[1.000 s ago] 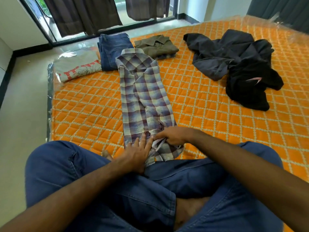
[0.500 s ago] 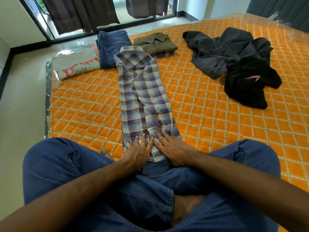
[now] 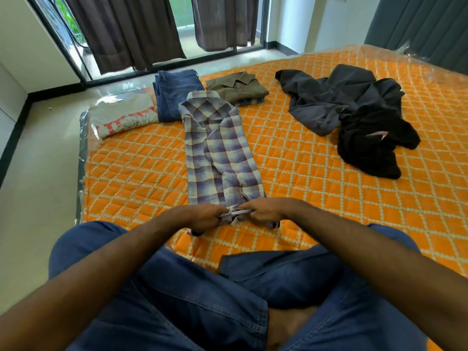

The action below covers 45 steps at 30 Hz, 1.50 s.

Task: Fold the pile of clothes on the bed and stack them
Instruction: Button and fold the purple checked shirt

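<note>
Plaid shirt (image 3: 222,153) laid lengthwise on the orange quilted bed (image 3: 316,173), folded into a narrow strip, collar at the far end, hem nearest the crossed legs in blue jeans (image 3: 197,300). Hem bunched and lifted slightly off the bed, gripped from both sides: left hand (image 3: 205,217) with fingers curled round the left part of the hem, right hand (image 3: 263,211) with fingers curled round the right part, knuckles of the two nearly meeting over the gathered cloth.

Beyond the collar, toward the far edge of the bed, three folded items in a row: blue denim jeans (image 3: 174,93) just left of the collar, an olive shirt (image 3: 235,88) atop another folded plaid piece to the right, and a grey T-shirt with red print (image 3: 124,117) at the far-left corner, under or beside clear plastic wrap. To the right, well apart from the plaid shirt, unfolded clothes in a loose heap: a dark grey garment (image 3: 326,97) spread out, with a black garment (image 3: 374,145) crumpled against its near side.

Past the bed, pale floor, dark brown curtains (image 3: 124,29) over a glass door, and a grey curtain at upper right.
</note>
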Each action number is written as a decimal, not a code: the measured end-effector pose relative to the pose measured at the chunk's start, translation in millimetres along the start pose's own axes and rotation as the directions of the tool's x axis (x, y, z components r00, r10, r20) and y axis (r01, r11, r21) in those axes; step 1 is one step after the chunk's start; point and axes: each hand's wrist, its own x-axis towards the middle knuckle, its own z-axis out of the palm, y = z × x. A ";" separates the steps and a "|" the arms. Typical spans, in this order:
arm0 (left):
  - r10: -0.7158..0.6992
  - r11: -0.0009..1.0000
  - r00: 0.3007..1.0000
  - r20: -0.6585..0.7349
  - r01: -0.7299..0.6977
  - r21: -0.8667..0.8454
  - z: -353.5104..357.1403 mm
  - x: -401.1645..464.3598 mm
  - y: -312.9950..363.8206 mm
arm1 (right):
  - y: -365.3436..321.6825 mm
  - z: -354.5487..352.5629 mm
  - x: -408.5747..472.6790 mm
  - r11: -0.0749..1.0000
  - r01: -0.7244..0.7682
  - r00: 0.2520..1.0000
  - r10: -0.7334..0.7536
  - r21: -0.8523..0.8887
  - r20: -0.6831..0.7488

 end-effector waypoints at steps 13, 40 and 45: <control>0.006 0.923 0.940 0.341 0.126 -0.364 -10.1 -24.1 7.2 | -14.4 -18.0 -26.0 0.979 -0.071 0.935 -0.002 0.192 0.356; -0.052 0.995 0.907 -0.418 0.011 -0.100 -103.3 129.5 -147.2 | 66.3 -144.9 185.5 0.989 -0.057 0.997 0.050 -0.134 -0.055; 0.092 0.993 0.730 -0.677 -0.016 0.118 -86.6 122.7 -144.2 | 70.0 -122.5 176.6 0.942 -0.125 0.846 -0.063 -0.311 -0.530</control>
